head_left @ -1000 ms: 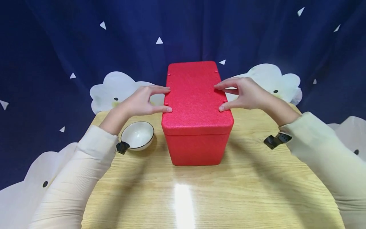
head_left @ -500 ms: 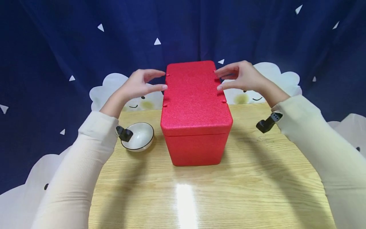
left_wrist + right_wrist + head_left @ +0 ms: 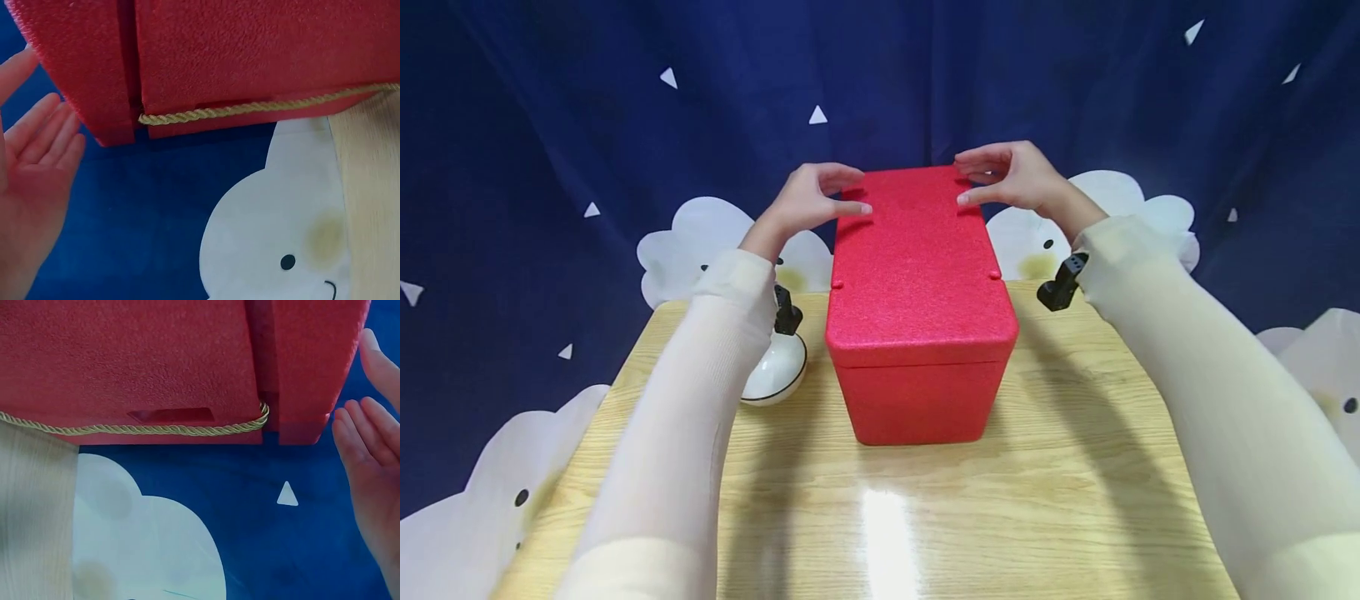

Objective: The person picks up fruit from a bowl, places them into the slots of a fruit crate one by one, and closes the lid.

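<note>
Red foam box (image 3: 920, 308), lidded, stands at the middle of the wooden table (image 3: 1060, 500); I read the scene near to far. Nearest, the bare tabletop carries a bright glare. Left of the box, a white bowl (image 3: 781, 369) sits just beside the left forearm's sleeve (image 3: 700, 400); I judge that a drop of this arm could knock it. On the box, the lid (image 3: 917, 250) lies flat, with a seam below it. At the far end, the left hand (image 3: 808, 200) and right hand (image 3: 1011, 177) bracket the lid's far corners, thumbs laid on top, fingers relaxed and spread, gripping nothing. From the wrist cameras, a gold cord (image 3: 250, 109) runs along the box's side to the lid's groove. With a hold only at the far end, I judge the lid may tilt, snag the cord, or drag the light box over the table's far edge, beyond which hangs the blue curtain (image 3: 625, 125).
</note>
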The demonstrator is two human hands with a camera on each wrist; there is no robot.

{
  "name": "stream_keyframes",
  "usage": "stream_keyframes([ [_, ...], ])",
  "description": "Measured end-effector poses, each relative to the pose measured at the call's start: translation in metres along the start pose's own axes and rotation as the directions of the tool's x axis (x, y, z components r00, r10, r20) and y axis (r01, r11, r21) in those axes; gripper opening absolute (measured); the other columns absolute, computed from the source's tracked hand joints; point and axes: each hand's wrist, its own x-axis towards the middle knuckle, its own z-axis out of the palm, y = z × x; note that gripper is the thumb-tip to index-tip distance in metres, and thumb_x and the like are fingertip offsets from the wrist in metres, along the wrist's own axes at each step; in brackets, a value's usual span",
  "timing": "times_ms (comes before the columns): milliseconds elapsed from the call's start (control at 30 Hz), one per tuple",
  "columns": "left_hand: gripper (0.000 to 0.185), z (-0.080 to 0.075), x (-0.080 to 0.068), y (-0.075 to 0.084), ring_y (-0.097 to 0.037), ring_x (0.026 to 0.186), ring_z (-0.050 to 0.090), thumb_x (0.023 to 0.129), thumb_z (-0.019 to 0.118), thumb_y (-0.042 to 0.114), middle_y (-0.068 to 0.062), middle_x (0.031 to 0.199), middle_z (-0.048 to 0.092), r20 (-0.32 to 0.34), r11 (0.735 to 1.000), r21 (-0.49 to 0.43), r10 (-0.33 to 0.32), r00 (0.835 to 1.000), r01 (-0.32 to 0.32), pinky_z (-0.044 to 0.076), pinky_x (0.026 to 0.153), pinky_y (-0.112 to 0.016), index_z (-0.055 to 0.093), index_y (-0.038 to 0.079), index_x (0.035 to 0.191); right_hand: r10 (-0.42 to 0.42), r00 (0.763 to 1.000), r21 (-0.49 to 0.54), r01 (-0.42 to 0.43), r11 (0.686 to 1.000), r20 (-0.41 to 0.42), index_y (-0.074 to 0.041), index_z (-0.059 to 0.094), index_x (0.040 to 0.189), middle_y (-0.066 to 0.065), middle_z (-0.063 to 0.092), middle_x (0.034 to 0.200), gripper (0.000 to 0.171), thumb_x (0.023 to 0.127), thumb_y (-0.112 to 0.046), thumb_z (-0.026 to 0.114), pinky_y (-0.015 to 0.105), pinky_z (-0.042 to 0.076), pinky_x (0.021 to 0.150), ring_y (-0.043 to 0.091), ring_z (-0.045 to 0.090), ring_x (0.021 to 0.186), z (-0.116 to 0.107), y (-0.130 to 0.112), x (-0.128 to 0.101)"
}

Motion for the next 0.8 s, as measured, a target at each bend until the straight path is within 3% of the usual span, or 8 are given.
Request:
stream_keyframes([
  [167, 0.061, 0.002, 0.001, -0.002, -0.022, 0.129, 0.054, 0.077, 0.078, 0.012, -0.013, 0.139, 0.056, -0.014, 0.99, -0.135, 0.04, 0.999, -0.042, 0.042, 0.111, -0.034, 0.055, 0.003, 0.133, 0.009, 1.0, 0.04, -0.009, 0.999, 0.012, -0.005, 0.055, 0.135, 0.012, 0.058, 0.137, 0.067, 0.074, -0.015, 0.082, 0.011, 0.05, 0.09, 0.009, 0.064, 0.114, 0.0, 0.002, -0.001],
  [300, 0.062, 0.001, 0.003, -0.003, -0.023, 0.129, 0.054, 0.077, 0.077, 0.009, -0.013, 0.139, 0.056, 0.007, 0.987, -0.152, 0.056, 0.998, -0.054, 0.043, 0.11, -0.034, 0.054, 0.002, 0.134, -0.004, 1.0, 0.048, 0.004, 0.999, 0.01, -0.004, 0.056, 0.133, 0.012, 0.06, 0.134, 0.066, 0.074, -0.012, 0.082, 0.011, 0.05, 0.089, 0.007, 0.066, 0.111, -0.001, 0.001, -0.003],
  [400, 0.064, 0.0, 0.006, -0.002, -0.023, 0.13, 0.053, 0.078, 0.076, 0.009, -0.013, 0.141, 0.054, 0.049, 0.992, -0.121, 0.049, 0.998, -0.043, 0.042, 0.111, -0.034, 0.051, 0.003, 0.136, -0.015, 1.0, 0.024, 0.015, 1.0, 0.02, -0.004, 0.056, 0.133, 0.013, 0.061, 0.132, 0.065, 0.074, -0.012, 0.082, 0.014, 0.05, 0.092, 0.01, 0.066, 0.113, -0.002, -0.001, -0.003],
  [567, 0.066, 0.0, 0.008, -0.001, -0.02, 0.133, 0.049, 0.079, 0.075, 0.013, -0.01, 0.144, 0.052, 0.132, 1.0, -0.007, -0.004, 0.991, 0.005, 0.04, 0.113, -0.033, 0.049, 0.006, 0.139, -0.016, 0.998, -0.103, 0.021, 0.994, 0.053, -0.005, 0.059, 0.131, 0.014, 0.061, 0.132, 0.062, 0.075, -0.019, 0.082, 0.019, 0.049, 0.096, 0.015, 0.063, 0.119, -0.001, -0.004, -0.004],
  [800, 0.066, -0.005, 0.01, 0.001, -0.021, 0.137, 0.045, 0.08, 0.073, 0.022, -0.007, 0.146, 0.049, 0.198, 0.991, 0.132, -0.056, 0.979, 0.03, 0.037, 0.115, -0.036, 0.048, 0.011, 0.141, -0.008, 0.997, -0.177, 0.023, 0.984, 0.082, -0.005, 0.06, 0.13, 0.015, 0.06, 0.133, 0.059, 0.077, -0.02, 0.081, 0.026, 0.047, 0.1, 0.019, 0.059, 0.123, 0.0, -0.006, 0.0],
])
